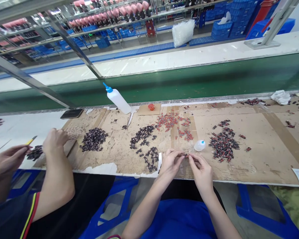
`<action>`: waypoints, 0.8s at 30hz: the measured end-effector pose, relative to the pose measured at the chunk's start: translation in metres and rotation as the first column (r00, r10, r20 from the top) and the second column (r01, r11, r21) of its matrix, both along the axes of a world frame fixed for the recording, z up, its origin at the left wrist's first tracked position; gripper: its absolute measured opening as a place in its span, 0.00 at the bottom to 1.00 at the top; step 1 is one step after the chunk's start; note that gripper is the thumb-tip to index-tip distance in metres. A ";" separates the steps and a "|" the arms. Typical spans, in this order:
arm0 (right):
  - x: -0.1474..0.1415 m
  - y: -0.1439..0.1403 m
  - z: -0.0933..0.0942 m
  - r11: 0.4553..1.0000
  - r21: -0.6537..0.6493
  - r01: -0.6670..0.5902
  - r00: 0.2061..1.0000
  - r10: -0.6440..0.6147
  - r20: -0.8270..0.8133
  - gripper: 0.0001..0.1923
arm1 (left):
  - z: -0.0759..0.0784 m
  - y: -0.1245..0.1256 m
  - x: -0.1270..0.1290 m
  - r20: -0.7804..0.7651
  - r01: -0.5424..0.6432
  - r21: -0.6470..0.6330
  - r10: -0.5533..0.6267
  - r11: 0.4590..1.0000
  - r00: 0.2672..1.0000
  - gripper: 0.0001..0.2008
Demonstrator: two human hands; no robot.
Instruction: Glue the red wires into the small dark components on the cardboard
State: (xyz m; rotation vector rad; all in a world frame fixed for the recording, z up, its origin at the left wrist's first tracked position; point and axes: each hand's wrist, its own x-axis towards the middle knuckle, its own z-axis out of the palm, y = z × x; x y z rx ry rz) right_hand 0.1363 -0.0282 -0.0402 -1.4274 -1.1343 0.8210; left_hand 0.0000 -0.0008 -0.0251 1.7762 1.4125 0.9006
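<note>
My left hand (171, 162) and my right hand (200, 168) meet over the near edge of the cardboard, each closed in a pinch. Between their fingertips is a small dark and red part (186, 155), too small to make out in detail. Just beyond my right hand stands a small white bottle (199, 145) with a blue tip. A pile of black-and-red parts (223, 142) lies to the right. Loose red parts (167, 121) are spread farther back, and small black parts (151, 158) lie left of my left hand.
A co-worker's hands (55, 141) are busy at the left, one holding a yellow-handled tool (31, 140). Behind the black pile (93, 139) stand a tall white bottle (119, 101) and a red cup (151, 107). A phone (71, 114) lies beside a metal post.
</note>
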 end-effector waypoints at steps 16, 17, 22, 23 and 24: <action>0.000 -0.002 0.005 0.999 0.041 0.000 0.997 -0.003 0.080 0.13 | 0.013 -0.002 -0.001 0.069 0.067 0.040 -0.069 0.997 0.995 0.08; 0.000 -0.003 0.005 0.999 0.046 -0.002 0.996 -0.002 0.091 0.13 | 0.013 -0.003 -0.001 0.085 0.068 0.030 -0.070 0.997 0.994 0.08; -0.002 -0.005 0.008 0.996 0.089 0.012 0.991 -0.024 0.131 0.12 | 0.013 -0.004 -0.001 0.216 0.078 -0.063 -0.063 0.995 0.974 0.08; -0.002 -0.005 0.009 0.995 0.099 0.015 0.990 -0.029 0.136 0.11 | 0.013 -0.004 -0.001 0.235 0.072 -0.079 -0.051 0.994 0.971 0.07; -0.002 -0.005 0.009 0.994 0.107 0.018 0.990 -0.033 0.140 0.11 | 0.013 -0.004 -0.001 0.246 0.063 -0.092 -0.038 0.994 0.969 0.07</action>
